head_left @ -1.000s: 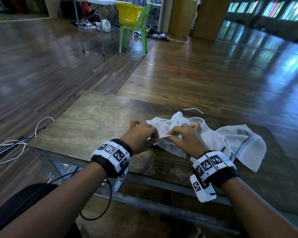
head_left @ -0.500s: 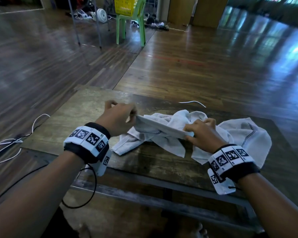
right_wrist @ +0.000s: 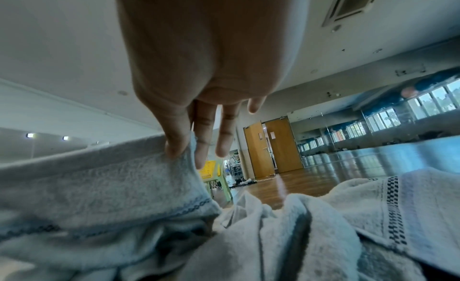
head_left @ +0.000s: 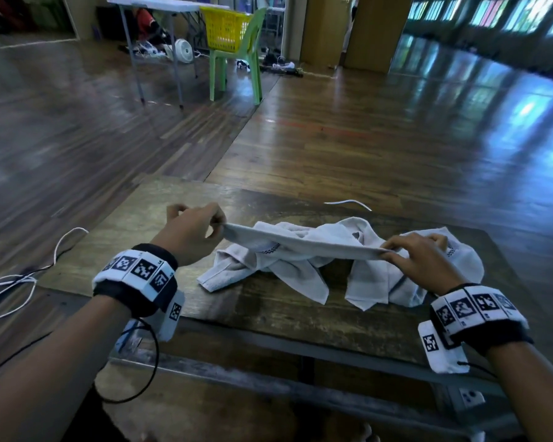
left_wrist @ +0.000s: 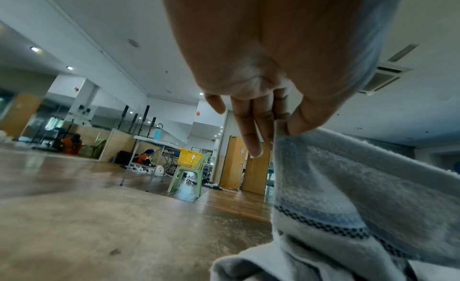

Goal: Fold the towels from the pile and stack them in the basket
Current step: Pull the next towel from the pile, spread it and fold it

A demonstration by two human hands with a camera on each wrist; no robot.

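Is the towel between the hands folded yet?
Not folded. The towel has one edge pulled taut between left hand and right hand; the rest hangs crumpled on the table.

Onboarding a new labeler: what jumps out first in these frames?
First, the white towel stretched taut above the wooden table, its edge pinched by the left hand and the right hand. Under it lies a crumpled pile of towels. Far back, a yellow basket sits on a green chair.
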